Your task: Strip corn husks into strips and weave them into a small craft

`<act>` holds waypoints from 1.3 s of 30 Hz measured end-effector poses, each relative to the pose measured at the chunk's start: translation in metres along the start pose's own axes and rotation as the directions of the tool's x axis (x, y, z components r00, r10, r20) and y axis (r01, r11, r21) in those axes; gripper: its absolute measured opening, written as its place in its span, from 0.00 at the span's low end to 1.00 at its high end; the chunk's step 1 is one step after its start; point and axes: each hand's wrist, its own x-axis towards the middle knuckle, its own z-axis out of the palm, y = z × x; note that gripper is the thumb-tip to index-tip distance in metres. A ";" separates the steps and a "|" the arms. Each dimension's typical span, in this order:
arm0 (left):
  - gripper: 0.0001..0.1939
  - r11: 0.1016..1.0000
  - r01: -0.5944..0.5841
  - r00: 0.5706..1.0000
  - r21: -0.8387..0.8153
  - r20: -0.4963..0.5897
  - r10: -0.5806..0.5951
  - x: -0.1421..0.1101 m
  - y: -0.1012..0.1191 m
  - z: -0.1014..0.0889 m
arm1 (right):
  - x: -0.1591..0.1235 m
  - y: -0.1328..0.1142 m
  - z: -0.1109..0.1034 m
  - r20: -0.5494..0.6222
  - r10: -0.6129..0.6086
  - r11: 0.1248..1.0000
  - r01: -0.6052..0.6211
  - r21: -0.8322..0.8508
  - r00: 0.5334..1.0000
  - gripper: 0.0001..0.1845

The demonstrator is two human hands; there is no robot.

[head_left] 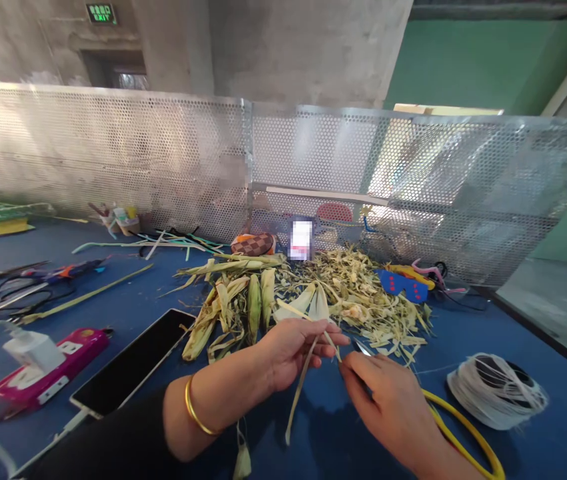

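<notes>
My left hand [288, 350], palm partly turned up and fingers curled, grips a pale corn husk piece [318, 303] whose wide leaves fan out beyond the fingers. A narrow husk strip [297, 400] dangles below that hand. Close by on the right, my right hand [391, 403] is closed around a pair of scissors. Their silver blade [362, 347] pokes out past the fingers, and a big yellow handle loop [468, 430] shows behind the hand. The right fingertips are at the end of another husk strip [333, 347]; whether they pinch it is unclear.
Whole dried husks [253, 307] and a heap of husk scraps [378, 313] lie ahead. A spool of white string [496, 393] stands right. A phone [133, 363] and pink power strip [58, 370] are left. Perforated metal panels [163, 160] border the table's back.
</notes>
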 end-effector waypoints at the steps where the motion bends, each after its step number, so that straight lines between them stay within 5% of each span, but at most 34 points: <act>1: 0.09 1.000 0.006 1.000 -0.015 0.022 -0.006 0.000 0.000 -0.001 | -0.001 0.001 0.001 0.015 0.016 1.000 -0.016 0.011 1.000 0.14; 7: 0.09 0.999 0.028 1.000 -0.022 0.013 -0.028 0.004 -0.003 -0.001 | 0.000 0.005 0.003 0.137 0.040 0.996 -0.051 0.079 0.990 0.15; 11: 0.08 0.995 -0.045 0.998 0.086 -0.028 0.048 0.003 -0.007 0.004 | 0.003 0.009 -0.009 -0.071 0.113 0.986 -0.103 0.131 0.991 0.13; 15: 0.07 0.967 -0.062 0.995 0.246 0.090 0.041 -0.004 -0.013 0.010 | 0.006 0.017 -0.016 -0.206 0.284 0.942 -0.233 0.239 0.936 0.13; 20: 0.09 0.936 0.008 0.985 0.351 0.158 -0.067 -0.006 -0.029 0.018 | 0.013 0.017 -0.005 0.081 0.344 0.785 -0.334 0.521 0.936 0.20; 23: 0.11 0.908 0.054 0.980 0.415 0.151 -0.127 -0.004 -0.040 0.022 | 0.019 0.009 0.000 0.387 0.362 0.550 -0.529 0.646 0.848 0.22; 25: 0.13 0.895 0.094 0.974 0.437 0.147 -0.173 -0.001 -0.045 0.023 | 0.021 0.005 0.001 0.439 0.394 0.441 -0.585 0.681 0.808 0.19; 27: 0.15 0.897 0.138 0.969 0.421 0.129 -0.210 0.001 -0.045 0.021 | 0.020 0.002 -0.002 0.302 0.459 0.484 -0.521 0.703 0.835 0.16; 30: 0.19 0.933 0.188 0.967 0.307 0.106 -0.230 0.005 -0.036 0.015 | 0.013 0.000 -0.010 -0.017 0.432 0.720 -0.334 0.608 0.902 0.12; 34: 0.17 0.973 0.176 0.979 0.153 0.078 -0.189 0.005 -0.014 0.007 | 0.002 -0.003 -0.014 -0.284 0.019 0.963 0.058 0.263 0.959 0.05; 36: 0.15 0.987 0.139 0.988 0.075 0.060 -0.144 0.002 -0.004 0.006 | 0.000 -0.006 -0.011 -0.308 -0.206 0.966 0.243 0.086 0.929 0.07; 39: 0.12 0.995 0.093 0.995 -0.026 0.048 -0.092 -0.001 0.005 0.006 | 0.002 -0.011 -0.003 -0.265 -0.337 0.941 0.330 -0.072 0.903 0.10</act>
